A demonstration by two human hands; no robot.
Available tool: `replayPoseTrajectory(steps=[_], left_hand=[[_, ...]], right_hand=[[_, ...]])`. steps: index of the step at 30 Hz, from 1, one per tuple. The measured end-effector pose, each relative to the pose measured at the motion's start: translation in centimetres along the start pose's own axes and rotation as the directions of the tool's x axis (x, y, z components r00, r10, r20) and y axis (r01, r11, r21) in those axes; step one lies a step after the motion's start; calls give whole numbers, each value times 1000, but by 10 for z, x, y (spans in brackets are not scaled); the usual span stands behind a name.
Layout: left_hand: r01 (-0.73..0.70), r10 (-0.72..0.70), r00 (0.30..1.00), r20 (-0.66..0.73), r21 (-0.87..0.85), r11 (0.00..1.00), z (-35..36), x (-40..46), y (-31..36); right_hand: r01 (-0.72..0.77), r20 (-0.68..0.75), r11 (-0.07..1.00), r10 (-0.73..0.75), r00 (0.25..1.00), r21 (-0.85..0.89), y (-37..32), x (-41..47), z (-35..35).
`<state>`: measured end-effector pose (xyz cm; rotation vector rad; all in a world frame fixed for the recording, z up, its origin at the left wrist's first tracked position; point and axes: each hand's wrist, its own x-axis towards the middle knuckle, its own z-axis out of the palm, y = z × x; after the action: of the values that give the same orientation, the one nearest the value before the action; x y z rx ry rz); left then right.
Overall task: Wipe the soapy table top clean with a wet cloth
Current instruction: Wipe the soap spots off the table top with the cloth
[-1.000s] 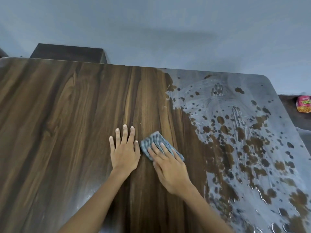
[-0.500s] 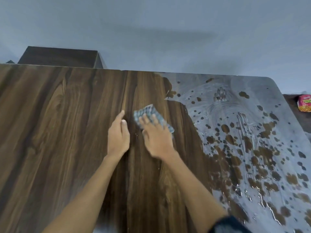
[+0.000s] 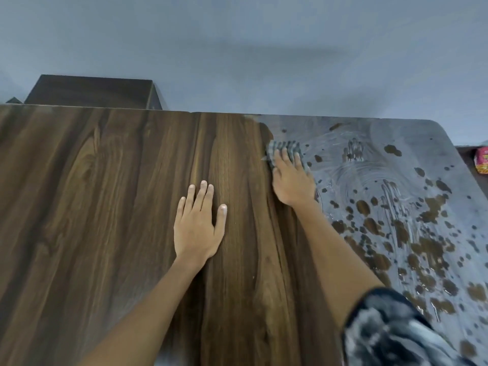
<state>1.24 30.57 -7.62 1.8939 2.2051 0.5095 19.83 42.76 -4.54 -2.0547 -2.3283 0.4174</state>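
The dark wooden table top point(image 3: 100, 196) fills the view. Its left and middle parts show bare wood grain. Its right part carries a grey-white soapy film point(image 3: 396, 186) broken by brown patches. My right hand point(image 3: 293, 180) presses flat on a blue checked cloth point(image 3: 284, 149) near the far edge, right at the border of the soapy area. Only the far end of the cloth shows beyond my fingers. My left hand point(image 3: 198, 223) lies flat on the bare wood, fingers spread, holding nothing.
A dark wooden box-like piece of furniture point(image 3: 89, 92) stands behind the table at far left. A pink and yellow packet point(image 3: 482, 163) lies beyond the right edge. A grey wall rises behind the table.
My right hand has pushed the cloth away from me and to the right, up to the soapy border near the far edge. My left hand has flattened on the wood.
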Motion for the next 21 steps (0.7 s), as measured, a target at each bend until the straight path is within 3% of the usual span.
replayPoseTrajectory(steps=[2, 4, 7, 9, 13, 16, 21], left_hand=[[6, -7, 1000, -15, -60, 998, -3, -2, 2], [10, -16, 998, -54, -112, 994, -7, -4, 3], [19, -33, 996, -88, -157, 987, -11, -6, 4], [10, -22, 997, -70, -162, 987, -12, -6, 4], [-112, 114, 993, 31, -56, 992, -5, -3, 3], [-194, 189, 976, 112, 42, 980, -1, 2, 2], [-244, 215, 959, 182, 155, 957, 1, 9, 1]], right_hand=[[36, -10, 999, -36, 999, -10, -31, 21, 2], [190, -25, 982, -189, 982, 14, -58, 11, 10], [466, 29, 881, -469, 883, 77, -63, -48, 19], [555, 81, 829, -559, 825, 63, -39, -91, 21], [440, 77, 898, -439, 895, 0, 27, -107, 10], [241, 21, 970, -240, 970, -21, 48, -37, -3], [63, -54, 998, -64, 996, -20, 13, 85, -9]])
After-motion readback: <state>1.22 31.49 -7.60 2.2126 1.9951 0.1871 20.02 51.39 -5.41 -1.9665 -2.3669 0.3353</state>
